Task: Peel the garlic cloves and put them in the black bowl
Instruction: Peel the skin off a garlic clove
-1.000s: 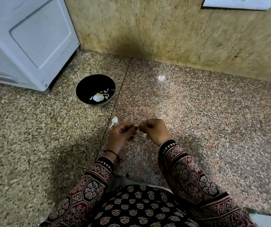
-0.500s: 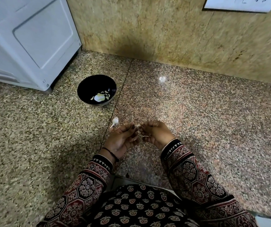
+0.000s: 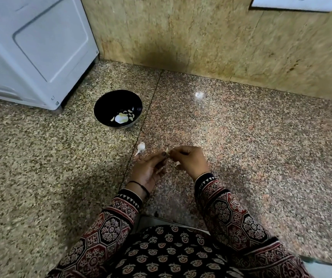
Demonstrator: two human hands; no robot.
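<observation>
A black bowl [image 3: 103,105] stands on the speckled stone floor, with several pale peeled garlic cloves [image 3: 122,117] in its bottom. A small white garlic piece with a stem [image 3: 140,147] lies on the floor between the bowl and my hands. My left hand [image 3: 151,169] pinches a small garlic clove [image 3: 167,151] at its fingertips, palm turned up. My right hand [image 3: 191,159] meets it from the right, its fingers curled and pinching the same clove or its skin. A scrap of pale skin shows under my right hand.
A white appliance [image 3: 35,47] stands at the back left, close to the bowl. A tan stone wall [image 3: 221,41] runs along the back. My patterned sleeves and lap fill the bottom of the view.
My hands stayed together over the clove and shifted slightly; my left palm turned more upward and my right hand rose a little at the clove's tip.
</observation>
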